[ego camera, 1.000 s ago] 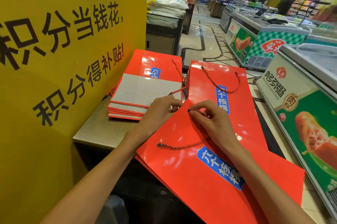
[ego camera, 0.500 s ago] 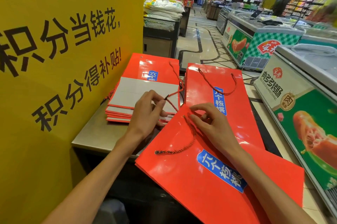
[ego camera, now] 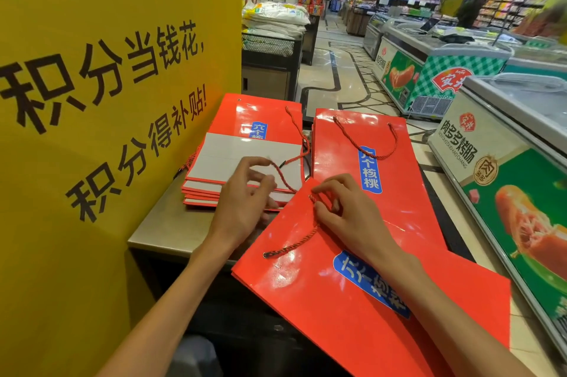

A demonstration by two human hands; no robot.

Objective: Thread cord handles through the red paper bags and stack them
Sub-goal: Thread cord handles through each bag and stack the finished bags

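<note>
Supermarket aisle beyond a steel counter crowded by a yellow sign.
Flat glossy red bag overhangs the counter's near edge — left hand pinches a red cord, right hand pinches cord at the bag's hole.

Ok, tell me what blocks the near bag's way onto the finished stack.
Nothing visible: the stack with handles lies bare-topped just beyond the near bag. Both hands still work its cord.

Steel counter, red bag stacks, angled red bag
</note>
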